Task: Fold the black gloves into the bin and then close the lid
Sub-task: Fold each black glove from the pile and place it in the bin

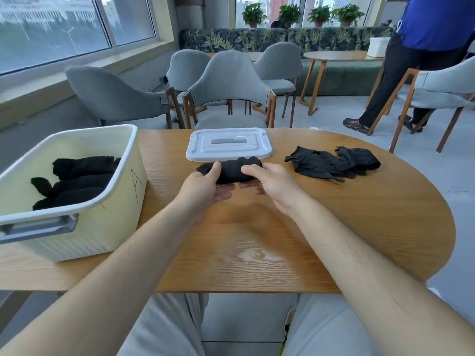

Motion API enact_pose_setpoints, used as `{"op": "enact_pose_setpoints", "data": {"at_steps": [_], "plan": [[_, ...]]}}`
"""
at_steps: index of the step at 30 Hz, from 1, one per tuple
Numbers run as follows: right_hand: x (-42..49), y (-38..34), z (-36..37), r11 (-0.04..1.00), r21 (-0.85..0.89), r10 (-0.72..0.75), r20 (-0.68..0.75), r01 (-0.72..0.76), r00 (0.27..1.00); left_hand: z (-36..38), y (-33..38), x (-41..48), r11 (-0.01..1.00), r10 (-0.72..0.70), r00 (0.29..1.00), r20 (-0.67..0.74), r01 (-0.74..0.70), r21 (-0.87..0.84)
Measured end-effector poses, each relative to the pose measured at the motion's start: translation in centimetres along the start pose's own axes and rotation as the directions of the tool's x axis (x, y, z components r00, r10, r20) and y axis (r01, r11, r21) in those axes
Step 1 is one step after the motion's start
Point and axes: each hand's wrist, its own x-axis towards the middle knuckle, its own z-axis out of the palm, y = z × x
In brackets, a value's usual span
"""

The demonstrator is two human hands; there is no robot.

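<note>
The folded black glove bundle (231,170) is at the middle of the tabletop (257,253), just on the near side of the white lid (228,143). It is held low over the wood or perhaps resting on it; the view does not settle which. The left hand (205,186) is curled round its left end, and the right hand (270,183) is curled round its right end the same way. It looks like soft, light fabric, limp and likely to spring open, so I judge it needs a hold across the whole roll that pinches the layers together, not a hold by one loose end. At the left stands the pale yellow bin (123,201), open, with folded black gloves (77,178) lying inside. Well to the right of the bundle lies a heap of unfolded black gloves (331,161). The lid lies flat, apart from the bin, so the closing is not yet done
</note>
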Motion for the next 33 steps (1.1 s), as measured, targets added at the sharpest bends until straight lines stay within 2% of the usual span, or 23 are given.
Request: {"op": "enact_pose_setpoints", "data": {"at_steps": [2,5,10,12,16,17,22,28,30,33], "plan": [[-0.3,-0.8,0.2,1.000,0.008,-0.004,0.013,0.004,1.000,-0.5,0.7,-0.2,0.996,0.014,0.999,0.039,-0.011,-0.085],[-0.3,-2.2,0.6,0.999,0.027,-0.022,0.015,0.022,1.000,-1.5,2.2,-1.2,0.989,0.080,0.997,0.008,-0.079,-0.128],[0.0,-5.7,3.1,0.997,-0.002,-0.076,0.051,0.076,0.996,-4.1,6.7,-3.1,0.968,0.248,0.968,-0.047,-0.245,0.061],[0.4,-7.3,4.8,0.994,-0.015,-0.109,0.061,0.110,0.992,-5.4,8.8,-4.1,0.958,0.279,0.959,-0.049,-0.275,0.081],[1.6,-10.6,9.4,0.984,-0.052,-0.164,0.090,0.169,0.982,-9.8,12.9,-5.9,0.955,0.234,0.968,-0.092,-0.246,-0.164],[1.9,-11.2,10.6,0.982,-0.061,-0.174,0.106,0.181,0.979,-11.2,13.5,-6.1,0.955,0.233,0.967,-0.107,-0.248,-0.163],[3.2,-13.5,17.9,0.966,-0.160,-0.168,0.220,0.205,0.961,-18.7,14.4,-5.7,0.953,0.297,0.935,-0.193,-0.278,0.122],[5.3,-14.2,25.0,0.913,-0.361,-0.071,0.315,0.188,0.947,-25.6,14.0,-3.4,0.945,0.234,0.931,-0.282,-0.149,0.292],[6.5,-14.0,26.7,0.883,-0.443,0.000,0.334,0.157,0.943,-26.7,13.6,-1.8,0.878,0.242,0.922,-0.304,-0.074,0.473],[8.4,-13.3,29.4,0.812,-0.576,0.129,0.337,0.095,0.933,-27.1,13.1,-0.2,0.695,0.235,0.924,-0.302,0.057,0.717]]}}
